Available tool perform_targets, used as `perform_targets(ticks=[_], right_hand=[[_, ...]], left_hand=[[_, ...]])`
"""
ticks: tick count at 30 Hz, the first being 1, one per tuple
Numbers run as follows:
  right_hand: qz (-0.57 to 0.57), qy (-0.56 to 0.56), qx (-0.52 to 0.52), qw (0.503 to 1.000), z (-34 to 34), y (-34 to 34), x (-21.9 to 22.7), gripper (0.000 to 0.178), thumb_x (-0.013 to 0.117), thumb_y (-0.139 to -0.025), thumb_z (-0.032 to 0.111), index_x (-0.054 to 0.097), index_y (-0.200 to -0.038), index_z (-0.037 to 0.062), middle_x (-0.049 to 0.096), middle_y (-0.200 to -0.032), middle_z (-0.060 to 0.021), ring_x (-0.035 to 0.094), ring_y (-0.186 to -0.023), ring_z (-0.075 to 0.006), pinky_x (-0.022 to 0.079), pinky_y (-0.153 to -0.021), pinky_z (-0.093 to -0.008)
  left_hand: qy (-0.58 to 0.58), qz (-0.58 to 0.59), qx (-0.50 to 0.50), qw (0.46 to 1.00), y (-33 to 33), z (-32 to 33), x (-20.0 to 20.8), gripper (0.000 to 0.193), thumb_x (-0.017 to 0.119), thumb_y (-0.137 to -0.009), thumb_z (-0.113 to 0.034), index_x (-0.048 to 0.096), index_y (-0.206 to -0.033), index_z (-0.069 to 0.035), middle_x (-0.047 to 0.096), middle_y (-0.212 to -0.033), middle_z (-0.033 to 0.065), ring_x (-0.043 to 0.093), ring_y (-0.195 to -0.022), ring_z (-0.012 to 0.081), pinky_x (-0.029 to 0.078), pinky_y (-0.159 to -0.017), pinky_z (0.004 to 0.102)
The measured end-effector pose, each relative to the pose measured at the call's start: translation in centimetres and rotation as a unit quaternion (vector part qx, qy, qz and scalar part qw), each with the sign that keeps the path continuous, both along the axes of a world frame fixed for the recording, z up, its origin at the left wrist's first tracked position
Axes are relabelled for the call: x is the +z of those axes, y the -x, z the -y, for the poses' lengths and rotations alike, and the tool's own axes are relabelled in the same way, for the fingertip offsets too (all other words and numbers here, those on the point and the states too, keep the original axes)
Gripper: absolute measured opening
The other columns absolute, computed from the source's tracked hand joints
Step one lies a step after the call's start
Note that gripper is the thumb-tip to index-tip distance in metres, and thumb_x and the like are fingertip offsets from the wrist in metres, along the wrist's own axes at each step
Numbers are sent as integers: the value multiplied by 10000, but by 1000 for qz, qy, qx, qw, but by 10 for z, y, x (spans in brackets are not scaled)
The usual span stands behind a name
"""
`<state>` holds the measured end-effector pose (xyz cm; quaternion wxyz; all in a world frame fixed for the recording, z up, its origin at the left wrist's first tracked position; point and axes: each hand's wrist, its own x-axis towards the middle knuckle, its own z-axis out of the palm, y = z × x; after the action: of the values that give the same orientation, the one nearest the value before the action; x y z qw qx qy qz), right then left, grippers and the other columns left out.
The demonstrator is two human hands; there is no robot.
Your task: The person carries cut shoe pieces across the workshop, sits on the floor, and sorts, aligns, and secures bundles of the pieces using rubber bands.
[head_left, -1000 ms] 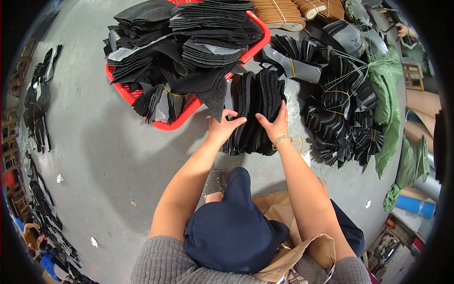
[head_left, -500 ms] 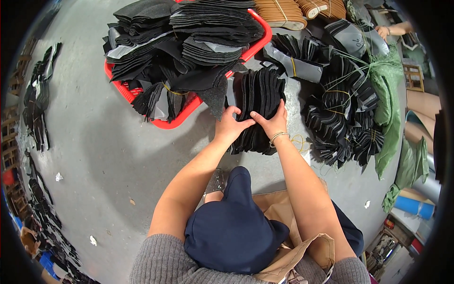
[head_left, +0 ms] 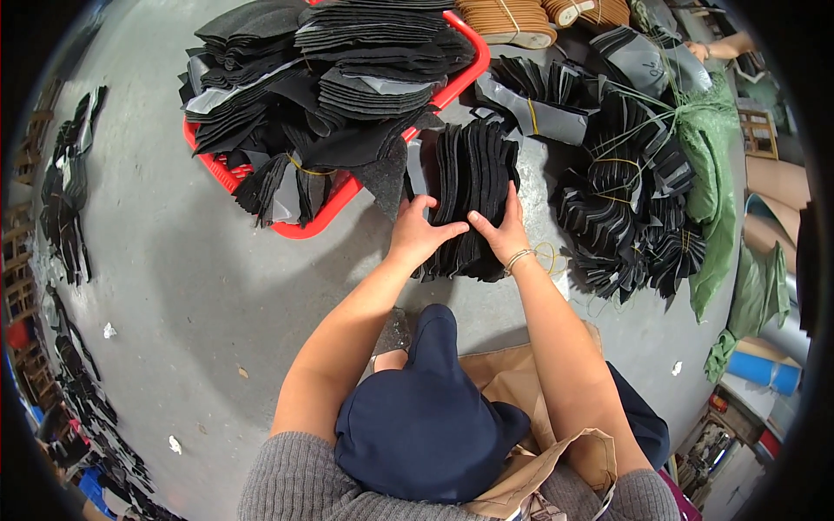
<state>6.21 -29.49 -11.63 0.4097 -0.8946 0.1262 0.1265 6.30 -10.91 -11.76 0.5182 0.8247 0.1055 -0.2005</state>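
A stack of black felt pieces (head_left: 471, 174) stands on edge on the grey floor in front of me, its layers side by side. My left hand (head_left: 420, 231) clasps its left side, thumb pointing inward across the near layers. On the opposite side my right hand (head_left: 504, 231), with a bracelet at the wrist, presses with fingers along the outer face and thumb on top. Both hands hold the stack between them; some fingertips are hidden behind it. A grey-faced piece (head_left: 417, 167) shows at the stack's left edge.
A red plastic basket (head_left: 300, 230) heaped with black felt pieces (head_left: 373, 95) stands at far left of the stack. Tied black bundles (head_left: 621, 187) and a green sack (head_left: 711, 191) lie right. Brown tied bundles (head_left: 506, 22) sit beyond. Another person's hand (head_left: 698, 50) shows at far right.
My thumbs have drawn slightly apart on the stack, the right one moving a little right. The basket and bundles appear shifted slightly left and up in the view.
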Motion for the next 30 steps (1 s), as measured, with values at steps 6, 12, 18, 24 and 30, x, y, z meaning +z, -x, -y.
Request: perform_targets(ticks=[6, 12, 18, 24, 30], right_hand=[[-6, -2, 1, 1000, 1, 0, -1, 1090, 732, -644, 504, 106, -1409, 44, 197, -1399, -264, 215, -1306, -380, 208, -1069, -397], [-12, -8, -5, 1000, 1, -3, 0, 1089, 740, -642, 475, 106, -1404, 25, 212, -1388, -272, 237, -1296, -378, 225, -1063, -387], [-9, -6, -4, 1000, -1, -3, 4, 1067, 739, -655, 448, 117, -1400, 5, 252, -1372, -254, 273, -1282, -353, 242, -1055, -369], [-4, 14, -4, 1000, 1, -3, 2, 1046, 740, -664, 431, 133, -1397, -2, 288, -1359, -239, 305, -1269, -329, 254, -1048, -356], [0, 18, -4, 1000, -2, -2, 2, 1036, 745, -661, 417, 148, -1392, -9, 304, -1349, -238, 321, -1261, -325, 272, -1040, -352]], left_hand=[[1, 7, -8, 1000, 0, -2, -3, 704, 812, -547, -409, 502, -1046, -22, 489, -1076, 179, 502, -1025, 311, 427, -870, 370], [30, 0, -1, 1000, 1, -5, -8, 680, 800, -570, -378, 490, -1063, -26, 485, -1090, 178, 488, -1047, 320, 411, -894, 379], [21, 5, 18, 1000, 2, -4, -12, 675, 798, -582, -366, 503, -1086, -26, 503, -1112, 161, 494, -1062, 294, 400, -904, 359], [-9, 39, -14, 999, 7, 0, -5, 780, 790, -586, -348, 434, -1195, -14, 460, -1139, 201, 466, -1087, 334, 399, -923, 381], [21, 31, -14, 999, 5, -5, -12, 777, 788, -591, -324, 426, -1205, -15, 450, -1162, 202, 459, -1104, 332, 393, -935, 378]])
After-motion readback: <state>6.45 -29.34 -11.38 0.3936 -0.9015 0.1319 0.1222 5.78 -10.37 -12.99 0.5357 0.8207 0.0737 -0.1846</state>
